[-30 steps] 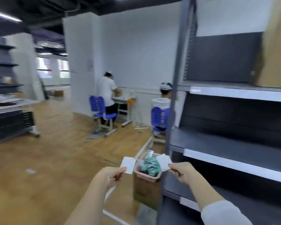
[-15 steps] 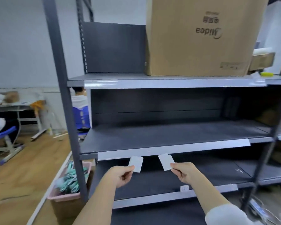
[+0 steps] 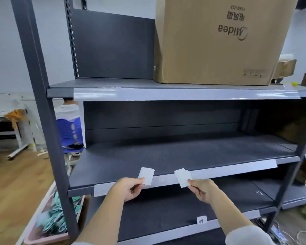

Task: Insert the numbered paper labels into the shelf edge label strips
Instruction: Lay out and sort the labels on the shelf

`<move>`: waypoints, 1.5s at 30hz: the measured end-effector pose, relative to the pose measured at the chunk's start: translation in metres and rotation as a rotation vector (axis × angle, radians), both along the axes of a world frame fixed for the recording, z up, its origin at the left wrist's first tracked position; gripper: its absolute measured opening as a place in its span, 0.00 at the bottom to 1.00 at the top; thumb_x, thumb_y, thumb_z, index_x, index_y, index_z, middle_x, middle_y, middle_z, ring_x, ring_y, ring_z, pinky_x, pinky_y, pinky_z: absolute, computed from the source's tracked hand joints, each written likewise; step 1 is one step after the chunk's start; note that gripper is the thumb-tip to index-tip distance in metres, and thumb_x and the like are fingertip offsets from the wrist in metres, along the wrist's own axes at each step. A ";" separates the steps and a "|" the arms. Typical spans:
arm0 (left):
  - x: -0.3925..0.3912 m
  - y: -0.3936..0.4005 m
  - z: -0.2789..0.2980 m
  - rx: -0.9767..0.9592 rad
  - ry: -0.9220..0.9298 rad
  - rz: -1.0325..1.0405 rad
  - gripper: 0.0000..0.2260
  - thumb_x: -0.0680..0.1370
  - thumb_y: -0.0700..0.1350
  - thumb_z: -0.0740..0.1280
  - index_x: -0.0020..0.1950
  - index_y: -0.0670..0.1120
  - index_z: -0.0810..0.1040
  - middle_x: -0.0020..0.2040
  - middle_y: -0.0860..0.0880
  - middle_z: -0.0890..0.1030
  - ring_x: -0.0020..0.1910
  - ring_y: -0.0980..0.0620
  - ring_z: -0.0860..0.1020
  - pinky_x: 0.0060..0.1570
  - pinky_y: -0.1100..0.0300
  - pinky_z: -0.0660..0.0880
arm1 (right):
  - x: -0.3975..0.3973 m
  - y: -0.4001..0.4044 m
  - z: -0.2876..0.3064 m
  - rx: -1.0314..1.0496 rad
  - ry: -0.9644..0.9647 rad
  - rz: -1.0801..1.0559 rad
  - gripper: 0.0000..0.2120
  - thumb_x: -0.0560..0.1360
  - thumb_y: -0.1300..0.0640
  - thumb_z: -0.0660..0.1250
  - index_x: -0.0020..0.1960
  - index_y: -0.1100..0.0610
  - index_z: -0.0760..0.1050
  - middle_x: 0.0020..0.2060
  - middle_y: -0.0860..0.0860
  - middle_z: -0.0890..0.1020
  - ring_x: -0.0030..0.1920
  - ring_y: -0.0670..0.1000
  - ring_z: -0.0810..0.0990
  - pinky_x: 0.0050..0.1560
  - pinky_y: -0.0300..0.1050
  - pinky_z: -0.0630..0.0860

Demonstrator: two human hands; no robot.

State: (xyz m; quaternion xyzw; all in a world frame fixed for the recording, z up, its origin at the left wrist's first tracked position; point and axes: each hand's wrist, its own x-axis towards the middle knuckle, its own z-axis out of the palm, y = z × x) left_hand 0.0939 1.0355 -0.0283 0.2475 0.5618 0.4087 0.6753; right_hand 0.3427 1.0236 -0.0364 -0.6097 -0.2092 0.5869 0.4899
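Head cam, L to R: pink bin w/ teal packets sits on the floor beside the dark grey shelving unit's front upright. Left hand pinches a white paper label btwn thumb & curled fingers, label upright, overlapping the middle shelf's label strip from the front; can't tell if it touches. Right hand pinches a small stack of labels, fanned slightly, tilted left, also in front of that same strip. Hands are apart, both just below the middle shelf edge. Writing on the held labels isn't legible. Lower strip already carries one inserted label w/ handwriting, below & btwn the forearms. Top strip runs under a big Midea cardboard box, printed upside down, on the top shelf at right.
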 end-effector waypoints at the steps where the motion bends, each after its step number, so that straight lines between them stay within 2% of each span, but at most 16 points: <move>1: 0.000 0.008 0.000 -0.001 0.002 0.000 0.06 0.72 0.33 0.69 0.37 0.37 0.74 0.33 0.45 0.74 0.31 0.53 0.73 0.17 0.69 0.73 | 0.000 0.009 0.000 0.003 -0.002 -0.001 0.04 0.72 0.69 0.67 0.39 0.64 0.75 0.36 0.56 0.79 0.35 0.50 0.78 0.19 0.28 0.70; 5: 0.000 0.041 -0.005 0.011 0.030 0.020 0.07 0.72 0.34 0.70 0.35 0.37 0.75 0.26 0.46 0.77 0.22 0.55 0.75 0.17 0.69 0.73 | -0.002 0.050 -0.002 0.025 0.011 0.024 0.07 0.72 0.70 0.67 0.35 0.65 0.75 0.36 0.57 0.78 0.26 0.49 0.80 0.19 0.29 0.73; 7: 0.000 0.060 -0.007 0.012 0.018 0.060 0.08 0.72 0.33 0.70 0.33 0.37 0.74 0.19 0.47 0.77 0.15 0.56 0.75 0.18 0.69 0.74 | -0.001 0.073 -0.002 0.031 0.013 0.047 0.07 0.71 0.71 0.67 0.35 0.66 0.74 0.35 0.57 0.77 0.29 0.51 0.80 0.20 0.31 0.74; 9: 0.001 0.080 -0.010 0.004 0.012 0.098 0.08 0.71 0.33 0.70 0.33 0.37 0.74 0.17 0.47 0.76 0.15 0.56 0.75 0.18 0.68 0.74 | 0.003 0.099 -0.003 0.040 0.014 0.075 0.07 0.71 0.72 0.67 0.35 0.67 0.74 0.35 0.57 0.77 0.33 0.52 0.77 0.20 0.31 0.75; 14: 0.007 0.130 -0.013 0.001 -0.005 0.195 0.07 0.71 0.31 0.70 0.35 0.36 0.74 0.17 0.46 0.77 0.15 0.54 0.75 0.19 0.67 0.75 | 0.022 0.173 -0.005 0.058 -0.005 0.152 0.04 0.71 0.74 0.66 0.38 0.70 0.75 0.37 0.59 0.78 0.35 0.54 0.77 0.19 0.32 0.75; 20: 0.004 0.166 -0.029 -0.068 0.058 0.264 0.08 0.70 0.31 0.71 0.34 0.36 0.74 0.17 0.45 0.76 0.15 0.54 0.75 0.18 0.68 0.73 | 0.028 0.232 -0.024 0.007 -0.170 0.267 0.04 0.70 0.73 0.67 0.37 0.68 0.75 0.35 0.60 0.80 0.22 0.49 0.80 0.20 0.30 0.71; 22: 0.003 0.173 -0.032 -0.081 0.092 0.265 0.08 0.70 0.32 0.71 0.33 0.36 0.74 0.18 0.45 0.76 0.15 0.54 0.75 0.18 0.68 0.73 | 0.027 0.239 -0.030 -0.018 -0.233 0.293 0.02 0.70 0.72 0.68 0.39 0.69 0.77 0.35 0.60 0.81 0.25 0.50 0.81 0.19 0.30 0.69; 26: 0.002 0.181 -0.036 -0.109 0.190 0.237 0.08 0.69 0.31 0.71 0.35 0.37 0.73 0.17 0.46 0.77 0.15 0.54 0.75 0.17 0.69 0.72 | 0.024 0.241 -0.034 -0.033 -0.326 0.277 0.05 0.68 0.73 0.70 0.35 0.67 0.75 0.43 0.63 0.80 0.42 0.59 0.81 0.14 0.30 0.68; 29: 0.001 0.182 -0.040 -0.128 0.291 0.204 0.08 0.70 0.30 0.70 0.35 0.37 0.73 0.21 0.45 0.78 0.24 0.52 0.77 0.16 0.68 0.72 | 0.022 0.240 -0.033 -0.050 -0.422 0.292 0.05 0.67 0.71 0.70 0.37 0.65 0.75 0.44 0.63 0.80 0.33 0.54 0.80 0.13 0.30 0.64; 31: 0.002 0.183 -0.042 -0.135 0.329 0.181 0.08 0.70 0.30 0.71 0.35 0.38 0.73 0.29 0.44 0.78 0.28 0.52 0.76 0.16 0.67 0.72 | 0.023 0.241 -0.032 -0.058 -0.490 0.310 0.06 0.67 0.70 0.70 0.45 0.68 0.77 0.42 0.61 0.81 0.30 0.52 0.79 0.14 0.32 0.67; 34: 0.006 0.185 -0.041 -0.126 0.474 0.146 0.09 0.69 0.32 0.72 0.35 0.39 0.72 0.30 0.44 0.77 0.26 0.52 0.76 0.22 0.61 0.73 | 0.022 0.243 -0.034 -0.090 -0.572 0.333 0.15 0.66 0.68 0.71 0.52 0.69 0.76 0.34 0.57 0.80 0.28 0.52 0.80 0.23 0.35 0.75; 36: 0.009 0.187 -0.041 -0.100 0.586 0.124 0.09 0.69 0.33 0.71 0.34 0.39 0.72 0.30 0.43 0.77 0.26 0.51 0.76 0.26 0.60 0.73 | 0.021 0.244 -0.034 -0.103 -0.594 0.323 0.14 0.66 0.69 0.71 0.52 0.70 0.76 0.35 0.58 0.80 0.27 0.52 0.80 0.19 0.35 0.73; 38: 0.011 0.188 -0.038 -0.086 0.637 0.103 0.09 0.69 0.34 0.70 0.34 0.40 0.72 0.30 0.43 0.77 0.27 0.50 0.76 0.28 0.59 0.74 | 0.020 0.244 -0.034 -0.093 -0.580 0.301 0.11 0.66 0.71 0.71 0.48 0.70 0.76 0.44 0.62 0.81 0.28 0.53 0.79 0.16 0.34 0.71; 42: 0.008 0.187 -0.034 -0.079 0.569 0.101 0.08 0.72 0.33 0.66 0.34 0.40 0.71 0.29 0.43 0.76 0.27 0.50 0.75 0.28 0.60 0.72 | 0.022 0.249 -0.037 -0.083 -0.537 0.271 0.07 0.66 0.73 0.70 0.40 0.68 0.74 0.47 0.65 0.81 0.36 0.57 0.81 0.14 0.32 0.69; 44: 0.002 0.189 -0.033 -0.053 0.551 0.118 0.08 0.72 0.33 0.65 0.34 0.40 0.70 0.29 0.43 0.75 0.28 0.50 0.75 0.28 0.59 0.72 | 0.024 0.254 -0.033 -0.047 -0.518 0.240 0.05 0.67 0.73 0.69 0.41 0.68 0.75 0.44 0.64 0.80 0.33 0.56 0.80 0.18 0.36 0.75; 45: -0.001 0.191 -0.031 -0.026 0.554 0.139 0.08 0.72 0.33 0.65 0.34 0.40 0.70 0.29 0.43 0.75 0.28 0.49 0.75 0.30 0.58 0.73 | 0.024 0.255 -0.027 -0.020 -0.547 0.222 0.03 0.67 0.72 0.68 0.41 0.68 0.77 0.41 0.62 0.80 0.33 0.56 0.80 0.26 0.39 0.80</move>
